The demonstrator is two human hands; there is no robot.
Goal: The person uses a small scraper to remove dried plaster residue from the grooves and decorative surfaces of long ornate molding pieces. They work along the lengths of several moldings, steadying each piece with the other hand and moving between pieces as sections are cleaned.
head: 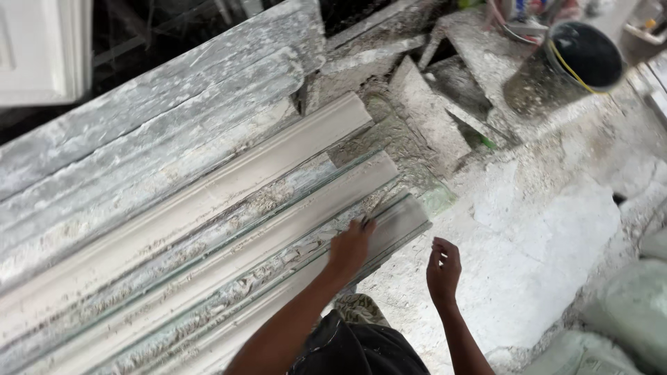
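My left hand [351, 248] sits just below the middle of the frame, pressed on the near end of the lowest moulding [292, 278], a long pale plaster strip that runs from the lower left up toward the centre. The fingers [364, 226] are together and pinch a thin tool [379, 205] against the strip's top edge; it is too small for me to tell what kind of tool it is.

My right hand [443, 271] hangs in the air just right of that end, off the strip, fingers loosely curled and slightly apart, holding nothing that I can see.

Two more mouldings [208, 201] lie parallel above the first, all on a long table [139, 125] caked with grey-white plaster that fills the left half of the frame.

Past the strip ends, near the upper centre, lie broken slabs [431, 111] and crumbs of plaster. A black bucket [580, 59] crusted with plaster stands in the upper right. The floor [542, 229] on the right is white with dust, and pale sacks [625, 312] sit in the lower right corner. A white panel [42, 48] shows in the upper left.
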